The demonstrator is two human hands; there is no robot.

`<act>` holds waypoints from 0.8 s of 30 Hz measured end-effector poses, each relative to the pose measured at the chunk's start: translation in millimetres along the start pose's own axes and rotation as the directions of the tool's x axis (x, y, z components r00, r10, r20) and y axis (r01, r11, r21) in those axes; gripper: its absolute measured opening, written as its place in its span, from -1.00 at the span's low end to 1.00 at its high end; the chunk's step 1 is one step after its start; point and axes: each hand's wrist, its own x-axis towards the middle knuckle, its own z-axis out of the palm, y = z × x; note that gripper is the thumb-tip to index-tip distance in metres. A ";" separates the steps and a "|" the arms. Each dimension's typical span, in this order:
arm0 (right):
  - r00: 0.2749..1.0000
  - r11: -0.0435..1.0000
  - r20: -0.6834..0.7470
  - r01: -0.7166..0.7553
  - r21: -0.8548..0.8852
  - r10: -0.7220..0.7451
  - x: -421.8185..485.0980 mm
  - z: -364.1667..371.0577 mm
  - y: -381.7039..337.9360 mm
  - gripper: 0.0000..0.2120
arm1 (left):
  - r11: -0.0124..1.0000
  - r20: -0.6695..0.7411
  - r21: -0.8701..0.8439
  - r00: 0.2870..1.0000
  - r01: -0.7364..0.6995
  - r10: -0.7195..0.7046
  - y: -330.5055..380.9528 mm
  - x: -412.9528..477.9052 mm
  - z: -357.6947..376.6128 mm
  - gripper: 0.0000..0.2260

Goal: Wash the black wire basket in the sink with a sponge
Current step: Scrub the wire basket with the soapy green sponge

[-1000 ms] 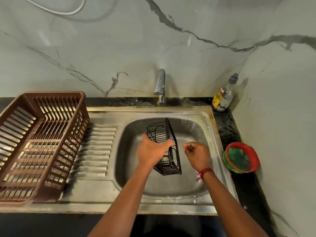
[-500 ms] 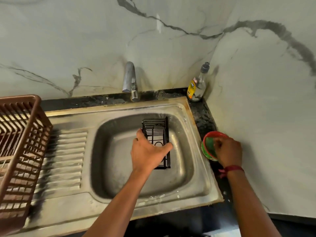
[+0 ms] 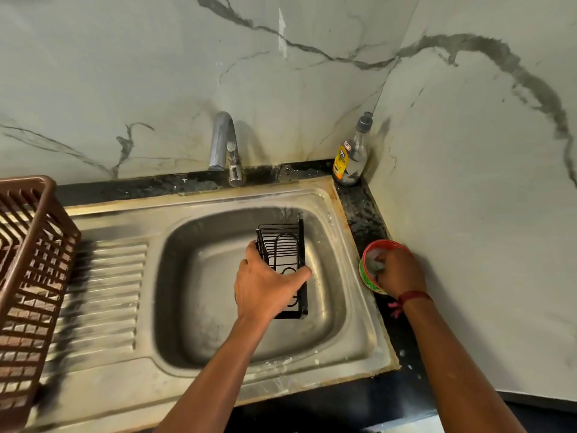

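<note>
Pale marble wall (image 3: 156,73) with dark veins fills the back and right side. Below it a steel sink (image 3: 218,389) sits in a black counter (image 3: 362,210), its ribbed draining board to the left and the basin to the right. A brown slatted plastic crate (image 3: 34,276) stands on the left end of the draining board.

The left grip (image 3: 265,289) reaches down into the basin and grasps the black wire basket (image 3: 282,245), thumb on the basket's right edge, fingers curled over its left side. The basket stands tipped up in the right half of the basin, its far end towards the tap (image 3: 223,145), which rises at the back rim.

The right grip (image 3: 401,270) is off to the right, over the counter beside the sink, its fingers curled down into a red-and-green tub (image 3: 367,276) and clasping a grey, soapy sponge (image 3: 374,264) inside it. A clear bottle (image 3: 351,154) with a yellow label stands in the back corner of the counter. A red thread band (image 3: 413,296) circles the right wrist.
</note>
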 end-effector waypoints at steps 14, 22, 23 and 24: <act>0.999 0.999 -0.025 0.032 -0.008 -0.032 -6.3 2.6 3.3 -0.62 | 0.998 -0.046 -0.058 0.999 -0.017 0.014 -4.0 1.5 -10.3 -0.44; 0.997 0.995 -0.062 -0.035 0.093 0.041 -7.9 2.8 0.2 -0.77 | 0.998 -0.026 -0.056 0.999 -0.039 0.037 -2.1 -5.3 -8.4 -0.43; 0.995 0.994 -0.086 -0.043 0.106 0.052 -8.2 3.0 0.1 -0.79 | 0.998 -0.026 -0.057 0.999 -0.036 0.034 -1.9 -5.6 -8.3 -0.43; 0.993 0.993 -0.108 -0.045 0.106 0.057 -7.9 4.1 0.6 -0.78 | 0.998 -0.024 -0.058 0.999 -0.030 0.029 -1.6 -5.8 -8.1 -0.42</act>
